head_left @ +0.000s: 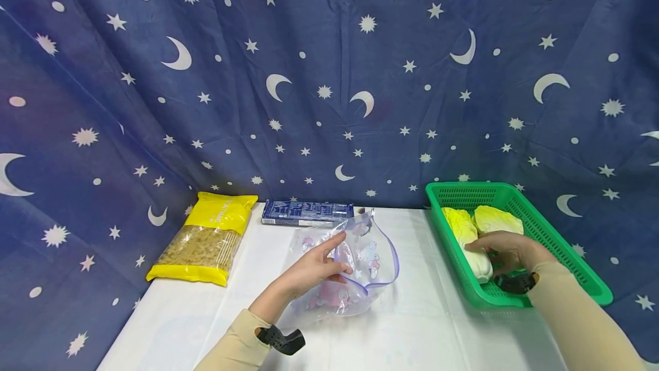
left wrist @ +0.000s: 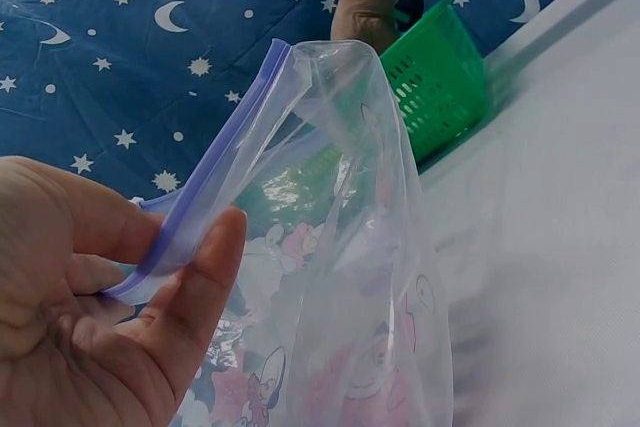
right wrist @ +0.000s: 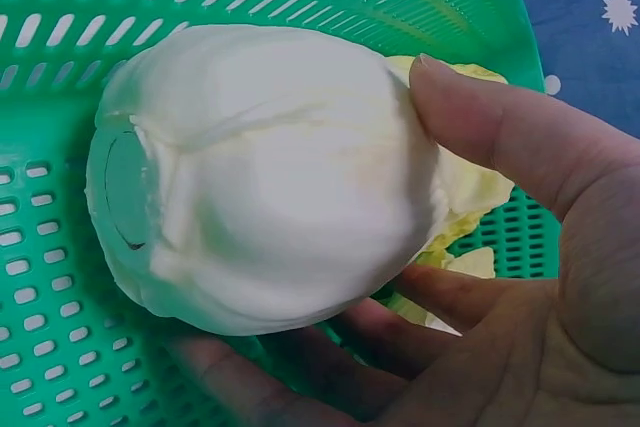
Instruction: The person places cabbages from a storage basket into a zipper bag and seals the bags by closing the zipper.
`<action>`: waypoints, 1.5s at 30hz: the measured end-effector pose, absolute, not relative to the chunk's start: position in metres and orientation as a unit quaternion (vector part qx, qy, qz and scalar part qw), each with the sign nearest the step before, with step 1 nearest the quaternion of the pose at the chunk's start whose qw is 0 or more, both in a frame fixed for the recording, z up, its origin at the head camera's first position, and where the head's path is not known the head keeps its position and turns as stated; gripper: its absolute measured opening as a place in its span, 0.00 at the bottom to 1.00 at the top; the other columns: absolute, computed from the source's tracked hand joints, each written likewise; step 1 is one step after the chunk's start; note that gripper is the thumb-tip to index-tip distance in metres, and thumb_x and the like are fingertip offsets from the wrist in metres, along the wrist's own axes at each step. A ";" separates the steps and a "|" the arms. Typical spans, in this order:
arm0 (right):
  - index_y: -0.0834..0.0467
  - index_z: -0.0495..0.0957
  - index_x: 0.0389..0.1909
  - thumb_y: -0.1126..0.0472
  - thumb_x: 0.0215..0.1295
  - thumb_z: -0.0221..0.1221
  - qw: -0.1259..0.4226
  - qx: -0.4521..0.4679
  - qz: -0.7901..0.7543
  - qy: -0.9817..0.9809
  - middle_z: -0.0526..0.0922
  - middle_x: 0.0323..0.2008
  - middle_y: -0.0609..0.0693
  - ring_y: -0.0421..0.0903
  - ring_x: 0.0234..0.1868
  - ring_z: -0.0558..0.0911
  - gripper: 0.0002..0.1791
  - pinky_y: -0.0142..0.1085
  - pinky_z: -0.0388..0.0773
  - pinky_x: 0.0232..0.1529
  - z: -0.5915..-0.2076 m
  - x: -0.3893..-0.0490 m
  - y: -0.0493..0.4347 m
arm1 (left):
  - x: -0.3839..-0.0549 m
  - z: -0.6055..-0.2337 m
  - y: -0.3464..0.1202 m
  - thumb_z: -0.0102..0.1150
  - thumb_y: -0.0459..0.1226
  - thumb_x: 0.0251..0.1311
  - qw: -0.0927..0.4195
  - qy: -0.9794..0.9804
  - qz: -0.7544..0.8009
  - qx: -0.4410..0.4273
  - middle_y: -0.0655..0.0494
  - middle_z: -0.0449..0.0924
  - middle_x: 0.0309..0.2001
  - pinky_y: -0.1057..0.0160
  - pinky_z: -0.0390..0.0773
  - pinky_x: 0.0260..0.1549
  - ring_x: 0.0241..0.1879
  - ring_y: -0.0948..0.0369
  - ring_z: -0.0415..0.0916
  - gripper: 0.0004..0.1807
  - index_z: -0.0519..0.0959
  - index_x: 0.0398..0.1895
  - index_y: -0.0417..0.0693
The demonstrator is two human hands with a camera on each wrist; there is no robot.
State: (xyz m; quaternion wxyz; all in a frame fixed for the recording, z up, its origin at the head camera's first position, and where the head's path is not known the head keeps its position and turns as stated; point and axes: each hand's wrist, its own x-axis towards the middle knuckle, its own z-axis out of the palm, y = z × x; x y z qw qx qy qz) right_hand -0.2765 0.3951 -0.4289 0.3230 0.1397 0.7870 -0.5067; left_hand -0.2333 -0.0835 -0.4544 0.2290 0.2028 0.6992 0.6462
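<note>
Fingers of my left hand (head_left: 314, 271) pinch the purple zip edge of a clear zip bag (left wrist: 370, 297) printed with pink and white cartoon figures. Its mouth gapes toward the right. In the green basket, my right hand (head_left: 517, 248) grips a napa cabbage (right wrist: 270, 177), thumb on one side and fingers curled beneath its pale base. The cabbage lies tilted, its yellow leafy end toward the basket's far side in the head view. A second cabbage (head_left: 496, 219) lies beside it, just beyond the hand.
The green basket (head_left: 546, 228) stands at the right of the white table (head_left: 422, 325). Along the back lies a flat blue package (head_left: 309, 211). A yellow bag of dry food (head_left: 195, 242) with a clear window is at the left. A star-patterned curtain (head_left: 391, 148) hangs behind.
</note>
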 end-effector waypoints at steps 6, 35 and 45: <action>0.71 0.25 0.77 0.49 0.70 0.62 0.325 0.135 -0.516 0.781 0.32 0.74 0.80 0.77 0.73 0.48 0.61 0.60 0.74 0.60 -0.431 -0.278 0.395 | -0.233 -0.456 -0.083 0.56 0.31 0.70 0.227 0.697 0.650 0.202 0.35 0.85 0.43 0.57 0.85 0.50 0.40 0.48 0.86 0.41 0.51 0.83 0.46; 0.62 0.16 0.77 0.53 0.71 0.62 0.334 0.135 -0.544 0.758 0.22 0.75 0.77 0.75 0.75 0.37 0.62 0.65 0.67 0.64 -0.438 -0.279 0.400 | -0.233 -0.456 -0.081 0.56 0.30 0.69 0.227 0.696 0.650 0.205 0.32 0.85 0.44 0.57 0.85 0.50 0.41 0.41 0.85 0.42 0.50 0.83 0.44; 0.61 0.18 0.77 0.51 0.72 0.61 0.338 0.130 -0.549 0.754 0.22 0.75 0.76 0.75 0.76 0.36 0.62 0.69 0.58 0.68 -0.434 -0.280 0.402 | -0.233 -0.457 -0.082 0.56 0.29 0.70 0.230 0.691 0.655 0.204 0.31 0.84 0.44 0.57 0.85 0.49 0.39 0.50 0.86 0.41 0.50 0.83 0.44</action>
